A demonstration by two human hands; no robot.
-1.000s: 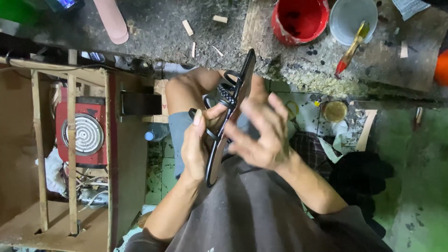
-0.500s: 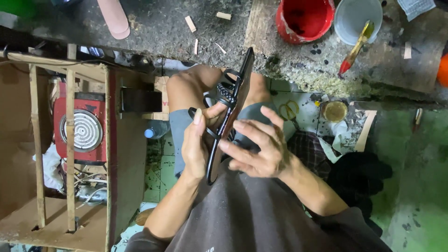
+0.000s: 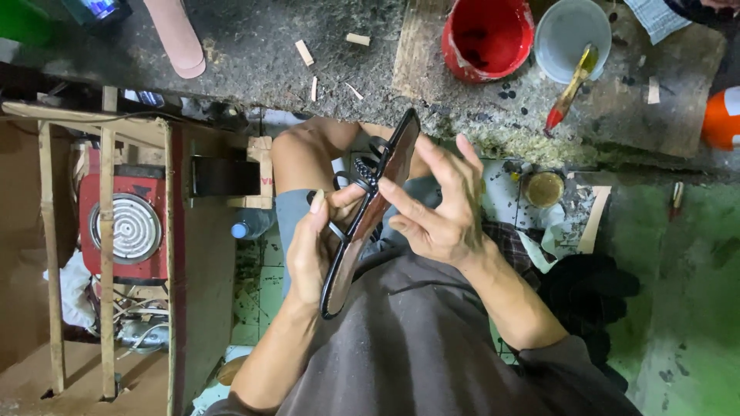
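Dark, glossy leather or lacquered wood, hard to tell which, makes up the long sandal sole (image 3: 368,212) that the person holds edge-on over the lap, its tip pointing to about one o'clock and its heel end down near the shirt. Black straps (image 3: 362,171) loop off its left face near the top. The left hand (image 3: 317,250) grasps the sole's lower half, thumb pressed along the edge and fingers wrapped behind it. The right hand (image 3: 439,208) lies spread against the right face with fingers splayed and fingertips pressing or rubbing the surface; it grips nothing.

The piece looks well advanced: it is shaped, dark-finished and strapped, and the work in hand seems to be smoothing or checking the surface. Whether coating remains to be done cannot be told.

At twelve o'clock from the sole a rough stone ledge (image 3: 270,62) carries small wood offcuts (image 3: 304,52). At one o'clock stands a round red paint bucket (image 3: 487,37). Beside it, a pale grey tub (image 3: 572,38) holds a yellow-handled brush (image 3: 569,88) with a red tip. At three o'clock sits a small open tin (image 3: 543,188) of brownish stuff, round and unlabelled as far as the view shows. At nine o'clock a red box-shaped electric hotplate (image 3: 123,227) with a round coil sits inside a bare wooden frame (image 3: 106,254). A clear bottle with a blue cap (image 3: 250,225) lies between the frame and the knee. No readable label or sign stands out.
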